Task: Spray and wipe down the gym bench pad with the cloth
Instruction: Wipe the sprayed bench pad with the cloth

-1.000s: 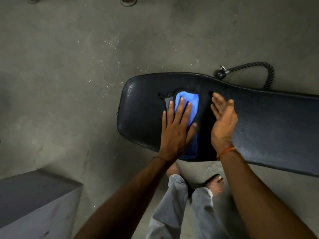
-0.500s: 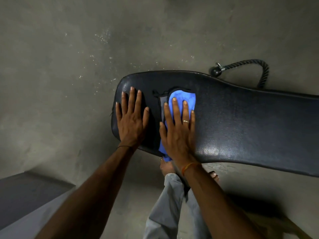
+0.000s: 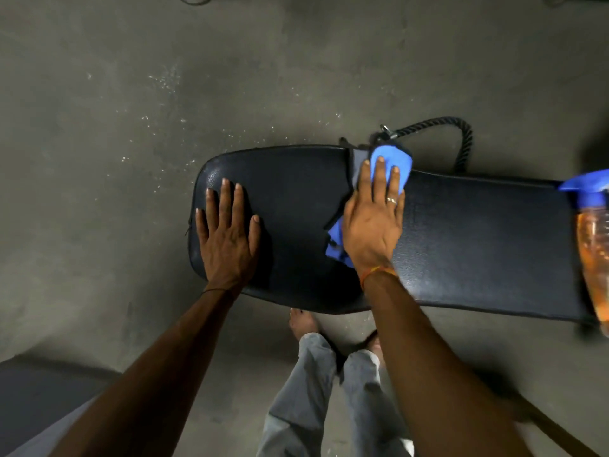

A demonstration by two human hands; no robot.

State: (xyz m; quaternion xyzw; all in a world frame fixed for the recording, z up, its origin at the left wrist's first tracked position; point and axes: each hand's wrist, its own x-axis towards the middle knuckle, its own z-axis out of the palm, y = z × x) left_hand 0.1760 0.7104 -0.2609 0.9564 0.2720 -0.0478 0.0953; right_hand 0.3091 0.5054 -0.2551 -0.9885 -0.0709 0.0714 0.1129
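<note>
A long black gym bench pad point(image 3: 461, 245) lies across the middle of the view. My right hand point(image 3: 374, 222) presses flat on a blue cloth point(image 3: 393, 161) near the pad's far edge; the cloth shows beyond my fingertips and beside my wrist. My left hand point(image 3: 227, 232) rests flat with fingers spread on the pad's left end, holding nothing. A spray bottle point(image 3: 593, 249) with orange liquid and a blue trigger head stands at the right end of the pad.
A black rope handle point(image 3: 461, 136) with a metal clip lies on the concrete floor behind the bench. My feet and grey trousers point(image 3: 329, 390) are just below the pad. A grey box corner point(image 3: 39, 400) sits at the lower left.
The cloth passed from my left hand to my right, which pushed it toward the pad's far edge. My left hand settled flat on the left end. The spray bottle came into view.
</note>
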